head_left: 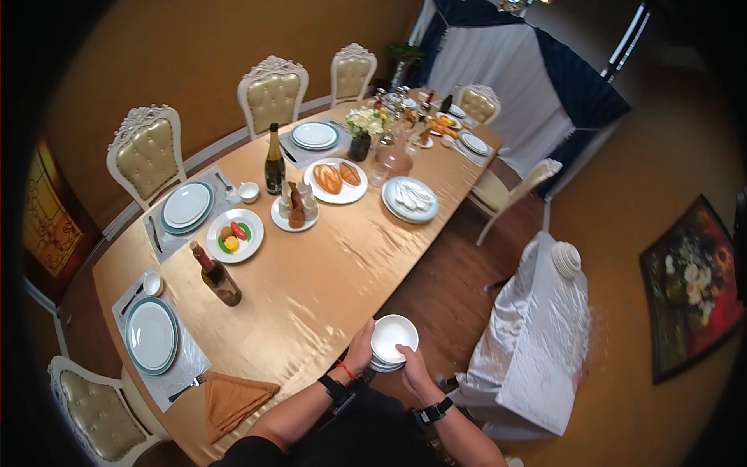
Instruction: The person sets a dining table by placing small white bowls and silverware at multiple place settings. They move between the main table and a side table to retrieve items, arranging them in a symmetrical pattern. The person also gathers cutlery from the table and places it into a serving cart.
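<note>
Between my two hands, in front of my body, is a small stack of white bowls [393, 336]. My left hand [359, 350] closes around its left side. My right hand [414, 369] grips the lower right, its thumb over the rim of the top bowl. That top bowl looks empty inside. The stack is near the front edge of the long dining table [311, 272], which has a shiny gold cloth. Closest on the tabletop are a folded brown napkin [236, 401] and a dark bottle [217, 279] with a red neck.
Place settings with blue-rimmed plates [152, 336] line the table's far side. A champagne bottle [275, 163], a bread plate [336, 183] and stacked plates with white spoons [411, 200] stand mid-table. To my right is a silver-draped side table [537, 342] bearing stacked white dishes [566, 259].
</note>
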A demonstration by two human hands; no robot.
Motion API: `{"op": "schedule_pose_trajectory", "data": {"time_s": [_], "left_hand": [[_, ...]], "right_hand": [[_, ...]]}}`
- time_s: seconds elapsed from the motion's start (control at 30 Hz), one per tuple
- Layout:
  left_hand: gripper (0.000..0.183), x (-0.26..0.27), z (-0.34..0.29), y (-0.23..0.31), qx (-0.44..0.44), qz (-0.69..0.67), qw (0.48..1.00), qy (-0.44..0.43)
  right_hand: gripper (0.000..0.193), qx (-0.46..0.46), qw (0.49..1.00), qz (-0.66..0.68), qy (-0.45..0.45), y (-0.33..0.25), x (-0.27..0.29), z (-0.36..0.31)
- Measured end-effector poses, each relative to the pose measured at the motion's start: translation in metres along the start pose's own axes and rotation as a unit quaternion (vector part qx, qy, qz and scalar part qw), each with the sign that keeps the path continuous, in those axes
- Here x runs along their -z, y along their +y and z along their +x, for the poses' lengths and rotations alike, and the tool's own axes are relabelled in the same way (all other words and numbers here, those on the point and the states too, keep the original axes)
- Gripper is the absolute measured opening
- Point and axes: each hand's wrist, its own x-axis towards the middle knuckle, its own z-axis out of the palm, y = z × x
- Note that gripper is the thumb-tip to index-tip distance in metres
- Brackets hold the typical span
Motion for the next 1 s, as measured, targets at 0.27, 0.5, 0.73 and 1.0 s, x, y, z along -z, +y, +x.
{"op": "schedule_pose_trajectory", "data": {"time_s": [0.27, 0.5, 0.73, 1.0], "left_hand": [[0.057, 0.035, 0.126, 0.076, -0.081, 0.02, 0.991, 0.103], [0.055, 0.057, 0.223, 0.084, -0.177, 0.071, 0.963, 0.193], [0.051, 0.074, 0.289, 0.07, -0.207, 0.051, 0.95, 0.23], [0.051, 0.073, 0.288, 0.065, -0.184, 0.132, 0.928, 0.294]], "right_hand": [[0.053, -0.048, 0.966, -0.153, -0.205, -0.056, -0.044, 0.21], [0.054, -0.002, 0.953, -0.189, -0.236, -0.054, -0.056, 0.326], [0.054, -0.047, 0.936, -0.189, -0.292, -0.065, -0.054, 0.403], [0.063, -0.058, 0.92, -0.213, -0.323, -0.05, -0.043, 0.419]]}}
